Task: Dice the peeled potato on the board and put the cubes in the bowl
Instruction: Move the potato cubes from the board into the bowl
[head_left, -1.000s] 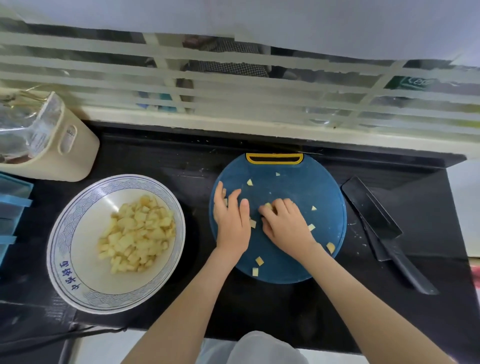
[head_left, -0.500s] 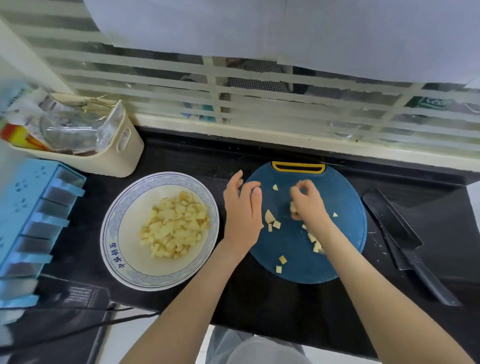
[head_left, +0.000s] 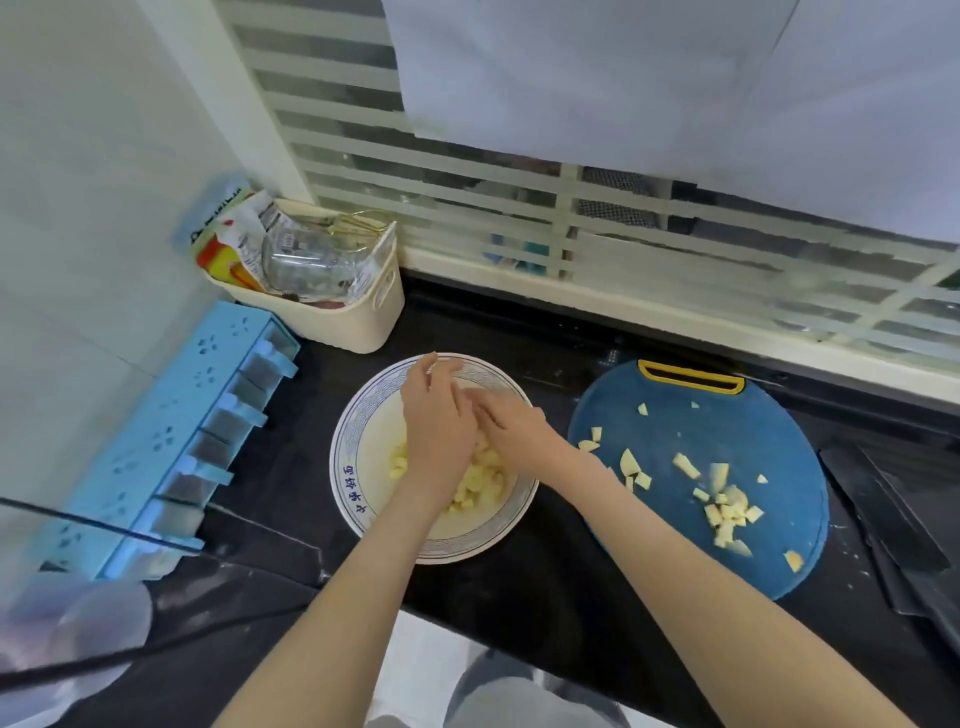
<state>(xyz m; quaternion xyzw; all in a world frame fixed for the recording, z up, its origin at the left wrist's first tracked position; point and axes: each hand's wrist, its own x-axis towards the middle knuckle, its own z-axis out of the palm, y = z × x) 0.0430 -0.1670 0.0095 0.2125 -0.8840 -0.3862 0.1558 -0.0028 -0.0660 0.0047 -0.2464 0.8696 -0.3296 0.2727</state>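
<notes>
Black countertop (head_left: 545, 597) below a slatted window (head_left: 467, 171). One patterned bowl (head_left: 349, 457) at centre, one round blue board (head_left: 737, 431) right of it, two hands. Left hand (head_left: 436, 431) and right hand (head_left: 517, 431) both over the bowl, touching, fingers loosely straight, gripping nothing visible, hiding part of the heaped potato cubes (head_left: 483, 480). Roughly twenty loose pieces (head_left: 727, 514) on the board. Cream basket (head_left: 358, 322) upper left, blue rack (head_left: 171, 431) left, dark knife (head_left: 878, 499) at right edge.
</notes>
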